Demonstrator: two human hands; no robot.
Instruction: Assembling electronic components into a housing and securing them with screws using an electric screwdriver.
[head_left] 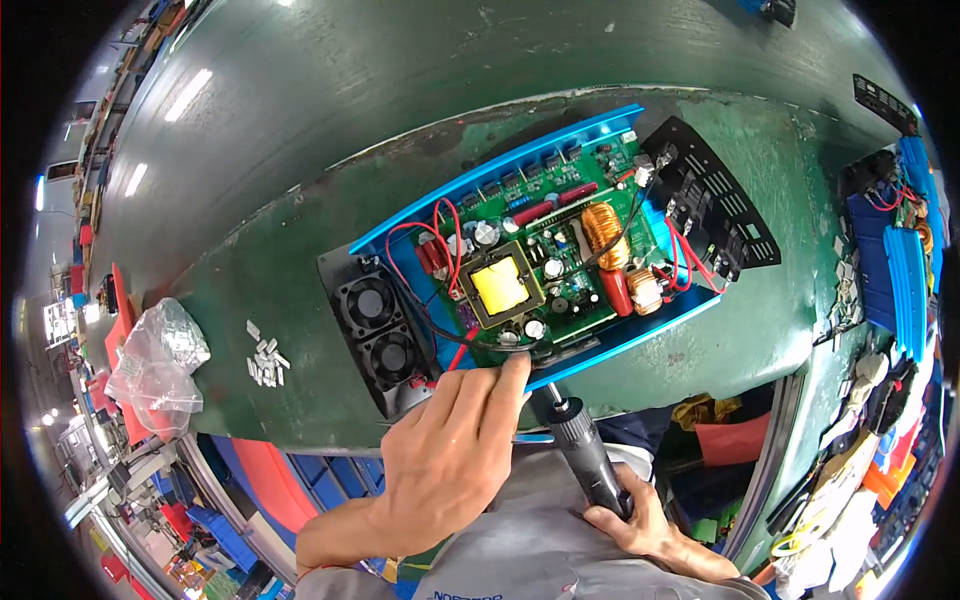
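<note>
Board: the green circuit board (545,255) lies in its blue tray (660,322) on the green bench (300,250), just beyond your fingertips.
Left hand: your left hand (450,455) presses extended fingers on the board's near edge, gripping nothing.
Right hand: your right hand (645,525) is clenched around the black screwdriver (590,455), its tip at that edge.
Packaging: a crumpled clear plastic bag (155,360) lies far left of the board, small white parts (265,362) between them.

crumpled clear plastic bag (160,360) at the left of the green bench, beside a small pile of pale parts (266,362)
</note>
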